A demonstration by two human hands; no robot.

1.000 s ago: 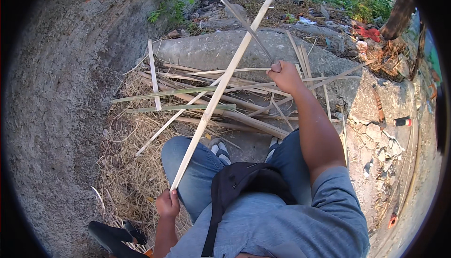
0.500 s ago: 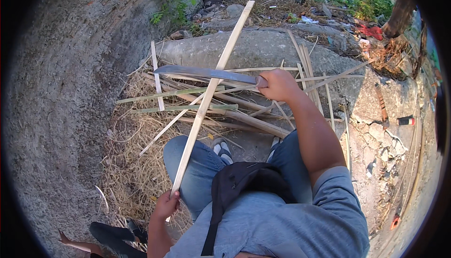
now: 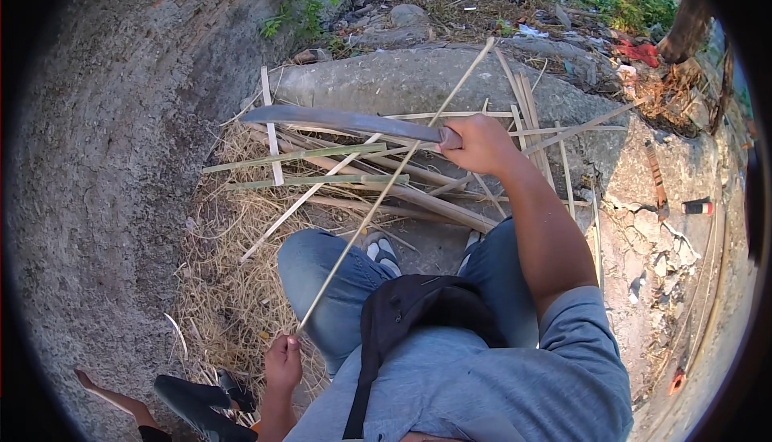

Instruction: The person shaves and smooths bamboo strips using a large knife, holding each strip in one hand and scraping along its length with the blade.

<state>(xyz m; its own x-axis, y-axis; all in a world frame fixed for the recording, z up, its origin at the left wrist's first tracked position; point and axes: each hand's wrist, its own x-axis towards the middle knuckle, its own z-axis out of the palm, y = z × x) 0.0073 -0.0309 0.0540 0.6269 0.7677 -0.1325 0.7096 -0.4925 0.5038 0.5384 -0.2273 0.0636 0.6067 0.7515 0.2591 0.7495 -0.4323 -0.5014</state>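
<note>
My right hand grips the handle of a long grey machete whose blade points left, level above the pile. My left hand, low beside my left knee, pinches the near end of a long pale bamboo strip. The strip runs up and to the right, crossing under the blade, and now shows its thin edge. Beneath both lies a heap of split bamboo slats and sticks on dry straw.
A rough grey concrete wall curves along the left. A concrete slab lies beyond the pile, with weeds and litter behind it. Broken rubble covers the right side. A black bag hangs at my chest; another person's limb shows bottom left.
My right hand picked the machete up from the pile and raised it, blade pointing left. The bamboo strip in my left hand turned from its flat face to its thin edge.
</note>
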